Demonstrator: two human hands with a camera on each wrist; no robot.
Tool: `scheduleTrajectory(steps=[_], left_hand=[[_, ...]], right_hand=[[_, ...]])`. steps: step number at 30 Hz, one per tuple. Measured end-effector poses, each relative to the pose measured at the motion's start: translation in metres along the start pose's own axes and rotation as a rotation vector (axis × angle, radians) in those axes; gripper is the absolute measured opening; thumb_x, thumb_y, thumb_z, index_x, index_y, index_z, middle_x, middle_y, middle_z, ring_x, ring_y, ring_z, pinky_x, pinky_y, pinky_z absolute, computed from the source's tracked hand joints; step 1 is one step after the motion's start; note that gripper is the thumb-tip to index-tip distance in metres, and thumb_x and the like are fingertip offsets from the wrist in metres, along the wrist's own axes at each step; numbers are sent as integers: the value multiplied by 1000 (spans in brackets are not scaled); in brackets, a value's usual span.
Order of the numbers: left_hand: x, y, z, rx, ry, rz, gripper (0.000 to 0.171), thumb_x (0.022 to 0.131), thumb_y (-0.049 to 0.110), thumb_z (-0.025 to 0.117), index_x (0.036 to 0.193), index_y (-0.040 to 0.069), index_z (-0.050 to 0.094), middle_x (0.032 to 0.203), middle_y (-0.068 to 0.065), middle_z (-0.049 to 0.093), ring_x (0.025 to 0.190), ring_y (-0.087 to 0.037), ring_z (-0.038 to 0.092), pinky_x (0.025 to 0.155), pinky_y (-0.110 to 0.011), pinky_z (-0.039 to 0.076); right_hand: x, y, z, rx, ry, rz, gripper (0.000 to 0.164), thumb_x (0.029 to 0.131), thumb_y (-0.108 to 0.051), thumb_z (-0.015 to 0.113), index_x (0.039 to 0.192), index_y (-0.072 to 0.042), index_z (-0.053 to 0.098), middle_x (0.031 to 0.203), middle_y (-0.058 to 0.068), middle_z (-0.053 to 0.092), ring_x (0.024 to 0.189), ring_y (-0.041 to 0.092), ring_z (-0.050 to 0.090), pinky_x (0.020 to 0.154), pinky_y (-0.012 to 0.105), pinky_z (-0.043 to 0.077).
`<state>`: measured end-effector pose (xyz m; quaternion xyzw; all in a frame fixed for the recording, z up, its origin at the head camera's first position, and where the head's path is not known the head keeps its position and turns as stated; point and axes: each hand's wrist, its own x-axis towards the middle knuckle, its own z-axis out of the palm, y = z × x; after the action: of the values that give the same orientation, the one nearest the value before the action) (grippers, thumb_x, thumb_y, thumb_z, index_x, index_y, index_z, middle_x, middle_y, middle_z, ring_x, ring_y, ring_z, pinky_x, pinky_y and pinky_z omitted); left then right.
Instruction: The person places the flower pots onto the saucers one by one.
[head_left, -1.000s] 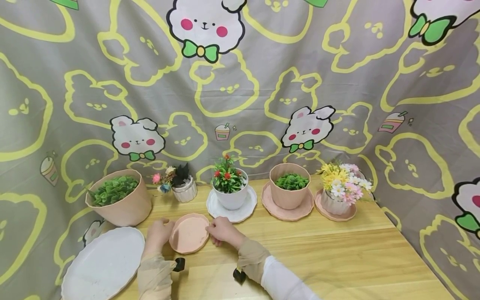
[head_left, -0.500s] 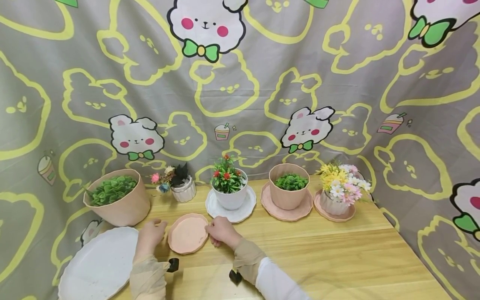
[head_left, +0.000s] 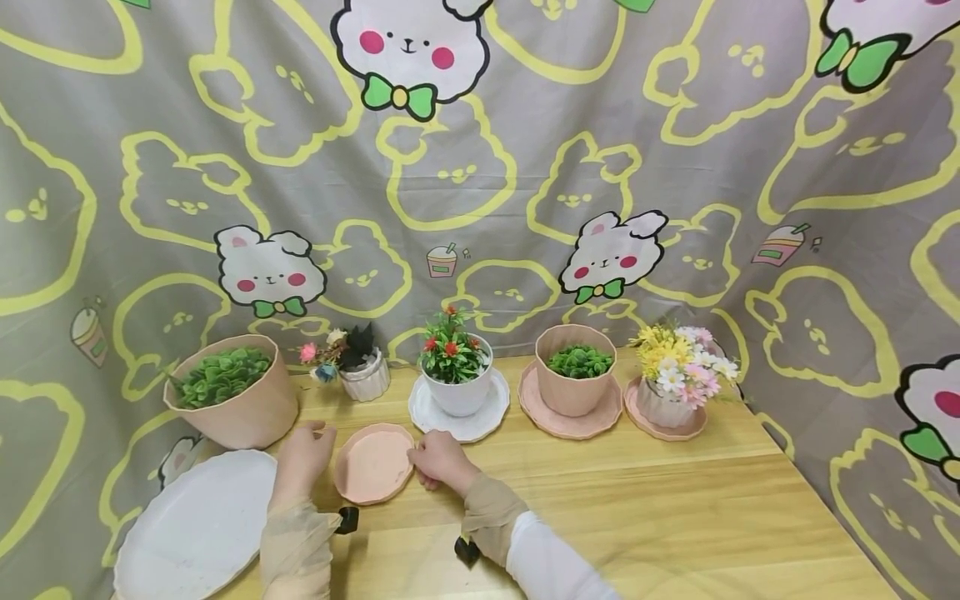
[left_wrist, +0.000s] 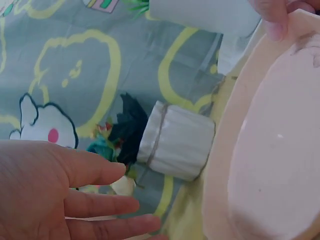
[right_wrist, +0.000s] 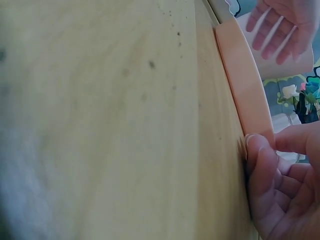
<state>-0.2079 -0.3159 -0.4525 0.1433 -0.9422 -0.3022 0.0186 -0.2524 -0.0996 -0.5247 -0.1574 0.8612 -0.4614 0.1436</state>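
Note:
A round pink plant saucer with a wavy rim lies on the wooden table. My right hand pinches its right rim; the right wrist view shows thumb and finger on the saucer wall. On the saucer's other side, my left hand is held apart from the rim, its fingers extended and holding nothing. Beyond that hand, a small white ribbed pot carries dark leaves and small artificial roses, with a cord round it in the left wrist view.
A large white oval tray lies at the left, below a big pink pot of green leaves. Along the back stand a white pot with red flowers, a pink pot and a daisy pot, each on a saucer.
My left hand has come off the saucer's left rim and moved a little left, its fingers now apart from it. The right hand keeps its pinch, and the saucer stays in place.

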Motion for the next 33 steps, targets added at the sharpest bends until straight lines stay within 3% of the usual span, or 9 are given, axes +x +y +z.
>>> scheduleTrajectory(steps=[9,12,18,33], left_hand=[[10,31,-11,66,-37,22,54,101,31,40,137,-8,46,131,-34,54,122,-52,49,100,-60,43],[15,35,-12,95,-44,65,53,101,31,41,136,-9,47,134,-33,52,124,-53,47,102,-61,41],[29,36,-8,151,-56,155,52,99,28,44,131,-12,50,132,-34,53,123,-53,48,103,-60,41],[52,29,4,154,-108,142,57,97,30,47,135,-12,44,136,-37,47,126,-54,45,104,-61,40]], right_hand=[[2,2,2,-32,12,-14,42,93,-17,56,51,-10,55,38,-5,48,30,5,45,34,21,43],[3,2,2,-38,7,-13,41,92,-17,56,52,-11,55,39,-6,48,31,5,45,34,20,43],[1,1,1,-48,21,-26,42,92,-17,55,50,-10,56,38,-5,47,30,4,45,34,20,43],[-1,-2,0,-66,23,-27,44,92,-17,56,50,-9,56,38,-5,47,30,4,44,34,19,42]])
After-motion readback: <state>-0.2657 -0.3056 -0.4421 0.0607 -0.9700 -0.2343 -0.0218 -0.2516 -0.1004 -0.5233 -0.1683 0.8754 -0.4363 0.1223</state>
